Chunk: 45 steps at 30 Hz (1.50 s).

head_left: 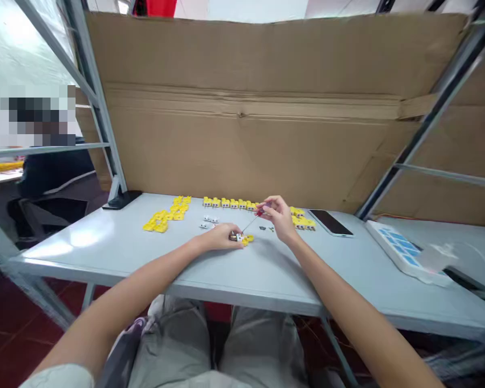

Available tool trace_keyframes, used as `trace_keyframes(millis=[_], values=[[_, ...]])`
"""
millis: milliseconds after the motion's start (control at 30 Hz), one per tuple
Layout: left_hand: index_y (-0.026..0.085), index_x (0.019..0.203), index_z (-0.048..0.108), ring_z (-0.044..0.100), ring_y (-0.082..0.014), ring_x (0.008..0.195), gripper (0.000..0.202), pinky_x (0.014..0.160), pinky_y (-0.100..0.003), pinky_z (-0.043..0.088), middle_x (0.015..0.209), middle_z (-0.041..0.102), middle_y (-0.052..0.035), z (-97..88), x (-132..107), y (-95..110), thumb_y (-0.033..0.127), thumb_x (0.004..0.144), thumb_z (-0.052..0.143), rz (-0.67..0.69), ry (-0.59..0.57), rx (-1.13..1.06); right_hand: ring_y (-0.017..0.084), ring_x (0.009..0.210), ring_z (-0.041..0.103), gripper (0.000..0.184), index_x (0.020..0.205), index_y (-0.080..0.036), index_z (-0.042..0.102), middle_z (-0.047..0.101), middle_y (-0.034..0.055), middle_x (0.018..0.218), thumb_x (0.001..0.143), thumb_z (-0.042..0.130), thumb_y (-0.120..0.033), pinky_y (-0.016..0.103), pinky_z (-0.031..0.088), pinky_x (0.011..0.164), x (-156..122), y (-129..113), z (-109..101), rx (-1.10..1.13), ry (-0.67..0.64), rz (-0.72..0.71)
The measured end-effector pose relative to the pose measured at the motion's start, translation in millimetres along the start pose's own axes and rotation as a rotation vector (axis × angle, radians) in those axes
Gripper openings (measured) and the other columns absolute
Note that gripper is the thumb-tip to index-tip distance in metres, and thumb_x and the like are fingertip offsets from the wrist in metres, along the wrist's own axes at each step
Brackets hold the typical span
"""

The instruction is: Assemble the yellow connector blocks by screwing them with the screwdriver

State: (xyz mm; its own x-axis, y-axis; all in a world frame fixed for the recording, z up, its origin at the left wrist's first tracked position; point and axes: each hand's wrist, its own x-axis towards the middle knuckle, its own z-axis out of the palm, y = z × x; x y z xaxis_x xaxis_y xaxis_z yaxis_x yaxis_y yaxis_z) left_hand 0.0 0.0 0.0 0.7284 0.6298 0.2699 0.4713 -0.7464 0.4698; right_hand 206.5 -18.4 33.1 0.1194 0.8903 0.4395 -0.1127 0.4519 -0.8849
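Left hand half-hiding small part, right hand holding red-handled screwdriver, tip blurred

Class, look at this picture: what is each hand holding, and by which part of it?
The right hand holds a screwdriver by its red handle, in the fingertips. The left hand holds a small part; the place of that grip is too small to tell.
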Motion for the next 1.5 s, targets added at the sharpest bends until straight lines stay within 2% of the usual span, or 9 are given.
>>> trace_keyframes(millis=[833,1500], values=[[0.013,0.103,0.065,0.061,-0.0184,0.079,0.041,0.071,-0.026,0.044,0.095,0.068,-0.0083,2.3,-0.7,-2.3,0.043,0.075,0.07,-0.008,0.007,-0.025,0.018,0.072,0.068,0.022,0.082,-0.024,0.046,0.069,-0.002,0.076,0.067,0.063,-0.024,0.038,0.054,0.071,0.6,2.4,-3.8,-0.012,-0.033,0.009],[0.014,0.102,0.065,0.061,-0.0182,0.079,0.041,0.072,-0.026,0.044,0.096,0.068,-0.0079,1.1,-1.1,-1.0,0.044,0.075,0.07,-0.015,-0.001,-0.025,0.017,0.066,0.066,0.022,0.079,-0.023,0.045,0.068,-0.003,0.072,0.064,0.061,-0.022,0.036,0.053,0.068,-1.1,-4.2,-2.2,-0.022,-0.027,0.019]])
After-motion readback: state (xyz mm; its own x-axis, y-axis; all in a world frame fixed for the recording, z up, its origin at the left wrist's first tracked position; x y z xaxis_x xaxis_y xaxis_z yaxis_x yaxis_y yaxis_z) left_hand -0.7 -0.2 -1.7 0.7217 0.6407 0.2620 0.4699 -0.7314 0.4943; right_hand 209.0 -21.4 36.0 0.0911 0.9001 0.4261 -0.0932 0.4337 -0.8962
